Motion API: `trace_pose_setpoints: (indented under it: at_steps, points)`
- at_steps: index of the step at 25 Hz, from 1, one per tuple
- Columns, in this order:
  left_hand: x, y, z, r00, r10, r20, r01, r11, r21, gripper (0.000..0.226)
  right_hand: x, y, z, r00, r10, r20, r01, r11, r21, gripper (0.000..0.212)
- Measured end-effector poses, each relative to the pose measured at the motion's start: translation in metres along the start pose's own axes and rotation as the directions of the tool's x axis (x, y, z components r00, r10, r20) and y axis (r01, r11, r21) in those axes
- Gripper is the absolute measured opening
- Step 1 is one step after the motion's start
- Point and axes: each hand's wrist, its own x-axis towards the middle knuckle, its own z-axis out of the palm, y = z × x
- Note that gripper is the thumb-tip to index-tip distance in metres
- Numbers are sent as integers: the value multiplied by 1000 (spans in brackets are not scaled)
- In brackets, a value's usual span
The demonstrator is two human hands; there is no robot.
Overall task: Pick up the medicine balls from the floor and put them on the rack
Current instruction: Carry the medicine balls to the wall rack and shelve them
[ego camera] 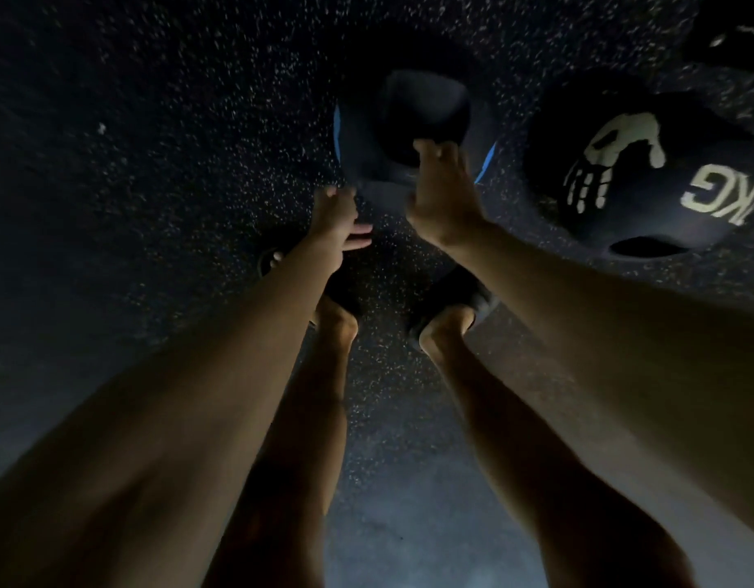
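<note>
A dark medicine ball with blue stripes point(367, 154) and a grip hole lies on the speckled floor straight ahead of me. My right hand point(441, 193) has its fingers hooked over the edge of that grip hole. My left hand point(339, 224) touches the ball's near left side, fingers loosely spread, not clearly closed on anything. A second black medicine ball point(634, 171) with a pale handprint and "KG" lettering rests on the floor to the right, untouched. The scene is very dark.
My two feet in dark sandals point(451, 299) stand just behind the striped ball. Another dark object point(731, 36) sits at the top right corner. Speckled black rubber floor point(154, 163) spreads to the left.
</note>
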Motion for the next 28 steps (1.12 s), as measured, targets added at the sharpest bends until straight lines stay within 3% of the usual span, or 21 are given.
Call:
trace_pose_setpoints:
  at_steps: [3, 6, 10, 13, 17, 19, 23, 28]
  points:
    - [44, 4, 9, 1000, -7, -19, 3, 984, -181, 58, 40, 3, 11, 996, -82, 24, 85, 978, -192, 69]
    - [76, 9, 18, 997, 1, 76, 20, 962, -272, 64, 64, 3, 24, 985, -122, 124, 154, 942, -299, 57]
    - [92, 7, 15, 994, 3, 106, 34, 938, -344, 58, 87, -7, 26, 975, 8, 222, 56, 958, -282, 46]
    - [79, 8, 9, 994, 26, 102, 3, 962, -273, 52, 86, -12, 26, 981, 83, 177, -23, 949, -315, 46]
    - [57, 12, 4, 988, 107, 107, -83, 975, -205, 50, 91, -16, -16, 970, 189, 151, -158, 968, -194, 41]
    - [51, 9, 3, 989, 95, 115, -68, 973, -223, 50, 86, -19, -35, 958, 206, 201, -185, 976, -117, 26]
    - [30, -6, -14, 995, 8, 97, 19, 963, -268, 50, 28, -30, -47, 923, 290, 253, -307, 951, 30, 23]
    - [-23, -50, -42, 977, -129, 170, 188, 898, -397, 62, -73, -52, -83, 864, 395, 311, -492, 792, 362, 23]
